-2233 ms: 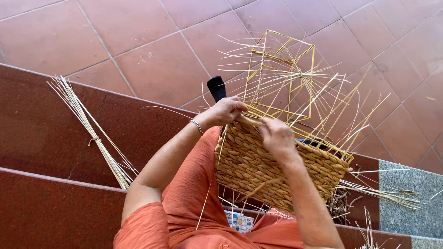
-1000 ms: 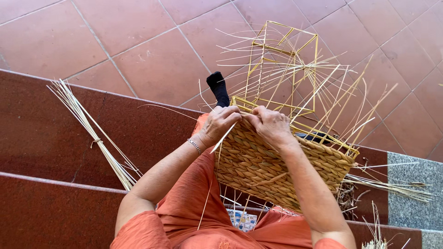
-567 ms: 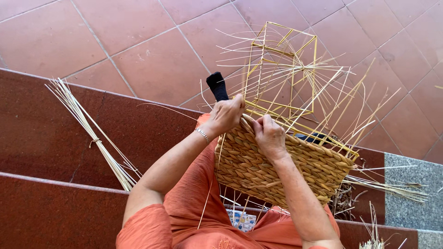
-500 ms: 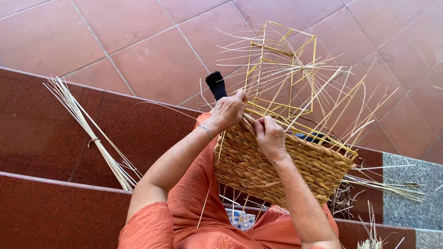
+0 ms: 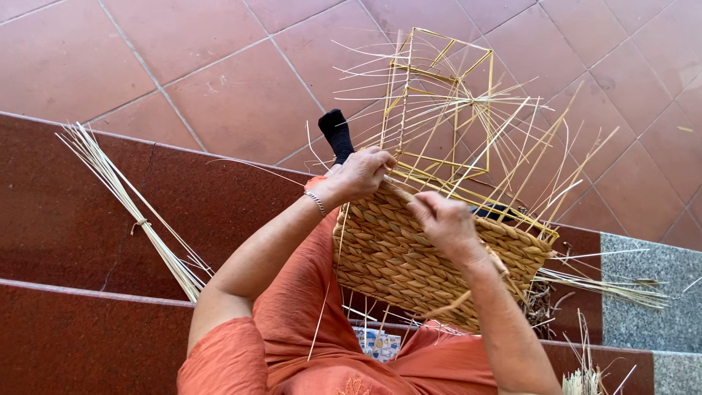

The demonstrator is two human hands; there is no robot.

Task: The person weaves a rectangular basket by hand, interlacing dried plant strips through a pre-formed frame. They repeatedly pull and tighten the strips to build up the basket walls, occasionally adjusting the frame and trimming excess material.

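We see a half-woven basket [image 5: 409, 252] on an orange-clad lap. At its upper rim the left hand [image 5: 360, 172] and right hand [image 5: 444, 219] pinch straw strands. Above the basket rises a yellow wire frame [image 5: 439, 95]; left of the basket lies a tied straw bundle [image 5: 131, 208].
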